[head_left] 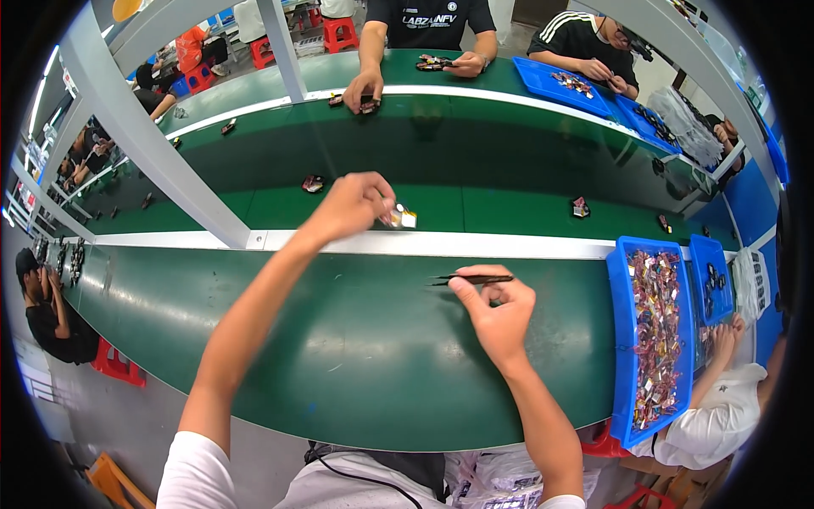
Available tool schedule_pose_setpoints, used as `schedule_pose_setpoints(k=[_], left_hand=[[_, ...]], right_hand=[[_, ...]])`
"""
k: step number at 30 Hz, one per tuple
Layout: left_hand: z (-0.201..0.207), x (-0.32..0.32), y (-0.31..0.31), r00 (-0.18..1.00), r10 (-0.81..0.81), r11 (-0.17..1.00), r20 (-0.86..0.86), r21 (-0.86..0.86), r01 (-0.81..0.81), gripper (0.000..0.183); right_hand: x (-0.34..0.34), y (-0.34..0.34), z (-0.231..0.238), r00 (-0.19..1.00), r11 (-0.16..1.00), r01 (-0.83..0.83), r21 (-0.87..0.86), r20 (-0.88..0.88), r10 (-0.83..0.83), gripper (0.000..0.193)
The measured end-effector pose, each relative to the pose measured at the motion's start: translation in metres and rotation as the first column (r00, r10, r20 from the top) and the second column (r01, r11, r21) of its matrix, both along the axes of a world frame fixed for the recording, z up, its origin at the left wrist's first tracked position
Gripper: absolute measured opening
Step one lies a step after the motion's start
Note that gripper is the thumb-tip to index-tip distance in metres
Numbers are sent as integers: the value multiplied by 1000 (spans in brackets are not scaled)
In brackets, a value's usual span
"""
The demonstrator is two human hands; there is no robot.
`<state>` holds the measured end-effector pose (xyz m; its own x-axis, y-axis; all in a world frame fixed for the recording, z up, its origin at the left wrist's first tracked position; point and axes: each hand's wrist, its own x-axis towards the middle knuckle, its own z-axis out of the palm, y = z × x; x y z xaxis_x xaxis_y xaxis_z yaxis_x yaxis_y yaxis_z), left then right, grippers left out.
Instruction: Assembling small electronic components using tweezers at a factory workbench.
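My left hand reaches over the white rail at the edge of the green belt. Its fingers are pinched on a small wired electronic part with a pale, yellowish face; slight blur hides its details. Black tweezers lie in the closed fingers of my right hand, above the green worktop. The tips of the tweezers point left, slightly apart, with nothing between them.
A blue tray full of small wired parts stands at the right. Similar parts sit on the belt. A slanted white post rises at the left. Across the belt, a co-worker's hand touches dark parts.
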<state>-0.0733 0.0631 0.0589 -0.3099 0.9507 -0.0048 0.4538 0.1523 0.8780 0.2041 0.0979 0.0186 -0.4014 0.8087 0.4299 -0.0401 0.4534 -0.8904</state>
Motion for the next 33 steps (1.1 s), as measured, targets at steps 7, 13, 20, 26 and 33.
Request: schedule_pose_setpoints(k=[7, 13, 20, 26, 33], left_hand=[[-23, 79, -57, 944, 20, 999, 329, 28, -31, 19], [-40, 90, -66, 923, -10, 996, 385, 90, -27, 19], [-50, 87, -62, 909, -40, 987, 415, 161, -31, 17], [-49, 87, -62, 910, -50, 986, 412, 168, -21, 17], [-50, 86, -61, 902, -34, 988, 430, 151, -35, 18]], right_hand=[[5, -5, 28, 979, 881, -172, -441, -177, 103, 11], [0, -8, 9, 991, 950, -135, -283, -56, 124, 8], [-3, -8, 2, 997, 978, -70, -196, 1, 71, 7], [-3, -9, 4, 996, 986, -41, -160, 74, 54, 10], [-4, -10, 1, 993, 985, -18, -174, 115, 39, 10]])
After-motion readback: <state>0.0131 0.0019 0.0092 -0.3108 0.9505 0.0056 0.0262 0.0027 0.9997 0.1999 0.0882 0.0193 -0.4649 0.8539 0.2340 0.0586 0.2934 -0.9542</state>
